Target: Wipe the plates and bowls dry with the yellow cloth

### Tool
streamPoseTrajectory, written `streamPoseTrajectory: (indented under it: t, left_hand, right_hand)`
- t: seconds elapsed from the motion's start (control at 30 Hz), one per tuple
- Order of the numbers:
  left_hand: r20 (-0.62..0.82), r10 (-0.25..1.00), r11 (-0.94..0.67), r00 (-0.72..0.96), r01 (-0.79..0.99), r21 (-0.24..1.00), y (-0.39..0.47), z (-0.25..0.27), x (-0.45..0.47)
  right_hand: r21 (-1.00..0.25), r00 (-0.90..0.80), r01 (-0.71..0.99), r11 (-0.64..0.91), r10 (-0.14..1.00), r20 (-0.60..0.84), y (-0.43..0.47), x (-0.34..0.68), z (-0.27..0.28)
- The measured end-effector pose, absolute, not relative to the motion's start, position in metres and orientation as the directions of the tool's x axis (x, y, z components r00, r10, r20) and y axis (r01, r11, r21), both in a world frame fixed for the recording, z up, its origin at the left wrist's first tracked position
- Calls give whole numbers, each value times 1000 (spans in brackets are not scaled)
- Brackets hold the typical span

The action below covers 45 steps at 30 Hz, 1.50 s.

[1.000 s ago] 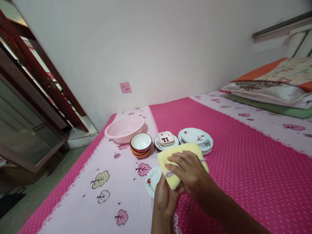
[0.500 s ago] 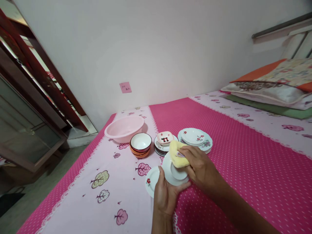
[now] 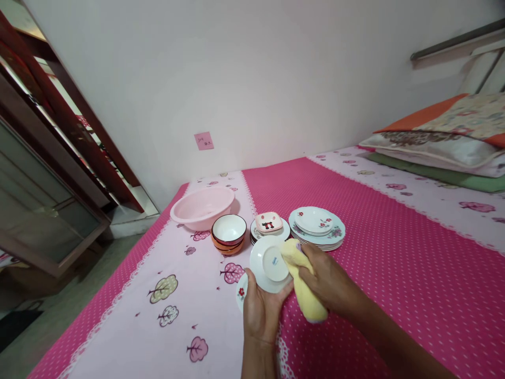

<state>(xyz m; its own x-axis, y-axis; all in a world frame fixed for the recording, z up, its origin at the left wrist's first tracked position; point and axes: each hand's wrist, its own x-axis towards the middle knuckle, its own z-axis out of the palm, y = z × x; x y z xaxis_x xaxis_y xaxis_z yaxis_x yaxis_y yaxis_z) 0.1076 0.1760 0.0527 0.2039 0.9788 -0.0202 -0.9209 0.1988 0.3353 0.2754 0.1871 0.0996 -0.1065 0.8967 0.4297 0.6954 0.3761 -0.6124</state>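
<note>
A white plate [image 3: 259, 263] is tilted up with its underside and round foot ring facing me. My left hand [image 3: 262, 310] grips its lower edge, thumb in front and fingers behind. My right hand [image 3: 325, 276] is closed on a yellow cloth [image 3: 305, 287], whose upper end touches the plate's right side while the rest hangs down. Partly hidden behind my left hand, another white plate with a red flower [image 3: 241, 292] lies on the bedspread. Just beyond stands a stack of dark-rimmed plates [image 3: 281, 232] with a small square dish [image 3: 269, 222] on top.
Left of the plates are stacked bowls [image 3: 229, 230] and a pink basin [image 3: 203, 207]. A stack of oval flowered plates [image 3: 337, 231] sits to the right. Folded bedding [image 3: 442, 147] lies at far right on the pink bedspread [image 3: 379, 231], which meets a white wall [image 3: 284, 79].
The held plate has moved slightly left and up, turning its underside more toward me. The yellow cloth has moved from its top to its right side and now hangs down.
</note>
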Motion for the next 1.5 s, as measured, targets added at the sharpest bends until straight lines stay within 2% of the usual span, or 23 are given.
streamPoseTrajectory:
  t: [0.13, 0.2, 0.33, 0.43, 0.57, 0.77, 0.83, 1.03, 1.27, 1.5]
  left_hand:
    - [-74, 971, 239, 228, -913, 330, 174, 58, 108]
    - [-100, 963, 271, 252, -902, 335, 172, 61, 112]
    - [-138, 953, 302, 271, -897, 324, 170, 64, 122]
    - [-147, 957, 283, 250, -912, 296, 171, 63, 123]
    - [-198, 955, 267, 219, -928, 259, 171, 60, 117]
    - [-240, 928, 344, 285, -903, 258, 172, 56, 106]
    - [-203, 930, 353, 306, -897, 267, 173, 53, 104]
    - [-12, 949, 299, 314, -892, 339, 179, 47, 97]
    - [8, 931, 344, 366, -880, 327, 186, 38, 85]
    - [124, 867, 407, 483, -829, 384, 190, 33, 72]
  right_hand:
    - [-618, -62, 681, 394, 871, 487, 189, 275, 101]
    - [-584, -65, 674, 452, 824, 563, 187, 272, 103]
    - [-354, -223, 691, 630, 652, 725, 182, 259, 100]
    - [-225, -322, 719, 657, 603, 730, 177, 248, 95]
    - [-139, -432, 699, 702, 569, 700, 172, 237, 92]
    - [-128, -463, 692, 711, 573, 677, 174, 231, 86]
    - [-106, -486, 693, 713, 571, 662, 174, 232, 86]
    - [-58, -612, 689, 722, 623, 487, 171, 239, 93]
    - [-35, -627, 711, 702, 656, 420, 173, 246, 96]
    - [-105, -547, 770, 629, 737, 398, 176, 266, 107]
